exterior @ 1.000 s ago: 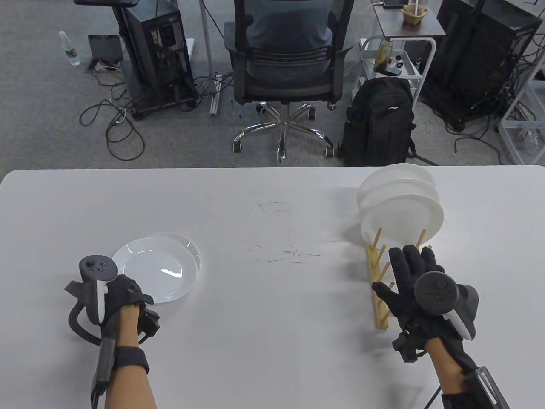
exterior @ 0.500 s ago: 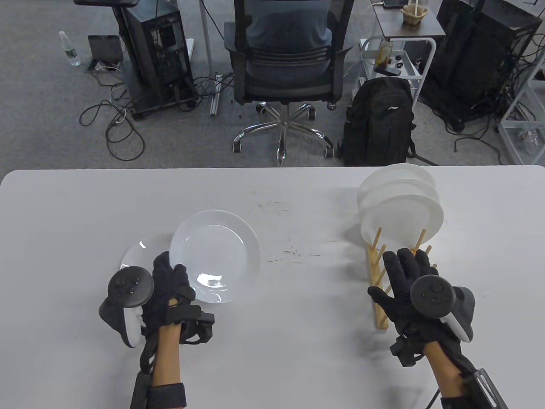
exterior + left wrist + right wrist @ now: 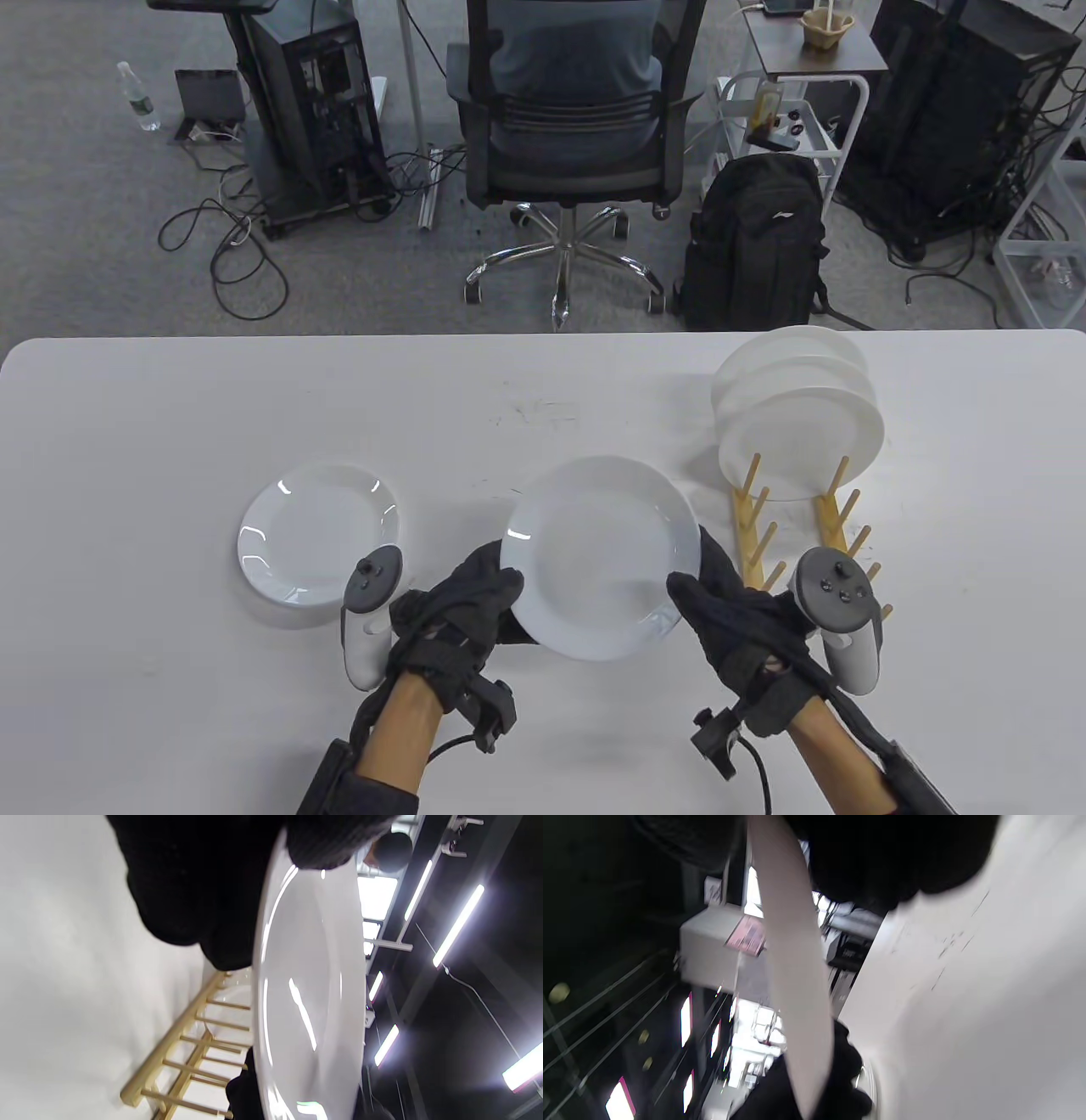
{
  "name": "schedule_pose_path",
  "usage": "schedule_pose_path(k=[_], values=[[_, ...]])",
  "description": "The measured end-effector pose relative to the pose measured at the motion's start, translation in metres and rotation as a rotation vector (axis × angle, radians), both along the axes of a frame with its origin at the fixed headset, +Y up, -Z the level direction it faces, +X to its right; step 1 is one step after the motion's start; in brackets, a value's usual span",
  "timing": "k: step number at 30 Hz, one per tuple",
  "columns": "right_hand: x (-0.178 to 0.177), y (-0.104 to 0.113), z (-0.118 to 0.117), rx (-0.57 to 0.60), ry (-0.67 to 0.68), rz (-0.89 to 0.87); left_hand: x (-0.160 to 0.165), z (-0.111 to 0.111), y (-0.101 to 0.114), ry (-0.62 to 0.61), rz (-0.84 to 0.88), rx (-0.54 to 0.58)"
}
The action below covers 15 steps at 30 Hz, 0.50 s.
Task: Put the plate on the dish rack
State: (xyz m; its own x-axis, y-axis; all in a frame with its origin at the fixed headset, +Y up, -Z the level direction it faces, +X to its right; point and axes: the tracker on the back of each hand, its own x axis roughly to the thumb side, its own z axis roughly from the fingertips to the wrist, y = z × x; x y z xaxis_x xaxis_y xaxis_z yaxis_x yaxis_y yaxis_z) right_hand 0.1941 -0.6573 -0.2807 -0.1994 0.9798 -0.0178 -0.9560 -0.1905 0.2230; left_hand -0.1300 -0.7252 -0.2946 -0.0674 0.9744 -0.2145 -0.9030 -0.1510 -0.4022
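A white plate [image 3: 598, 556] is held above the table between both hands. My left hand [image 3: 471, 607] grips its left rim and my right hand [image 3: 721, 611] grips its right rim. The plate also shows edge-on in the left wrist view [image 3: 309, 984] and in the right wrist view [image 3: 793, 984]. The wooden dish rack [image 3: 768, 543] stands just right of the plate, with several white plates [image 3: 797, 424] upright at its far end. Its near pegs [image 3: 191, 1052] are bare.
Another white plate [image 3: 318, 531] lies flat on the white table [image 3: 170, 424] to the left. Beyond the far edge are an office chair [image 3: 564, 127] and a black backpack [image 3: 755, 246] on the floor.
My left hand lifted the top plate off the stack and carried it right toward the rack. My right hand left the rack, moved left and took hold of the plate's right rim.
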Motion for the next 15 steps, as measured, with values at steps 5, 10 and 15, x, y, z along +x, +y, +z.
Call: schedule_pose_path(k=[5, 10, 15], values=[[0.031, -0.007, -0.019, -0.227, -0.078, -0.150, 0.007, 0.003, 0.021, -0.066, -0.174, 0.184], [0.080, 0.024, -0.045, -0.260, -0.220, -0.282, -0.006, 0.010, 0.046, 0.187, -0.821, 0.501], [0.123, 0.082, -0.068, 0.074, -0.365, -0.166, -0.020, 0.006, 0.043, 0.206, -1.233, 0.632]])
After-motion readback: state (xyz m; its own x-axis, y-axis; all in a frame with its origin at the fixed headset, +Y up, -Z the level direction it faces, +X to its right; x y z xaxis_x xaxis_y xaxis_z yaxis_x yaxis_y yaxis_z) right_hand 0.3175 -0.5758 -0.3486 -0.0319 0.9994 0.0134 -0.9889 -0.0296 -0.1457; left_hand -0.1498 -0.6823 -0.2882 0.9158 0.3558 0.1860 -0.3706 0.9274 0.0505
